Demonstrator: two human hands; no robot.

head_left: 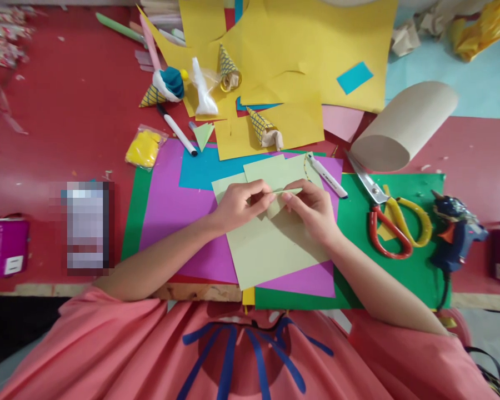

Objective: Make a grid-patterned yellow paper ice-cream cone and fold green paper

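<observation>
Between my two hands is a small piece of pale green paper (276, 205), partly hidden by my fingers. My left hand (244, 206) pinches its left end between thumb and fingers. At the other end, my right hand (310, 208) grips it the same way, thumb toward me. Both hands are just above larger pale green sheets (270, 253), which lie over a purple sheet (179, 222). A white marker (327, 176) rests beyond my right hand. Several small paper cones with a blue lattice pattern, one of them a cone (258, 125) holding crumpled paper, lie farther back.
Red-and-yellow-handled scissors (377, 194) and a blue glue gun (458, 233) lie on green sheeting (358, 283) at right, near a cardboard tube (404, 128). Yellow sheets (316, 50) cover the back. At left are a bag of yellow material (145, 147) and a blurred-out phone-shaped object (86, 226).
</observation>
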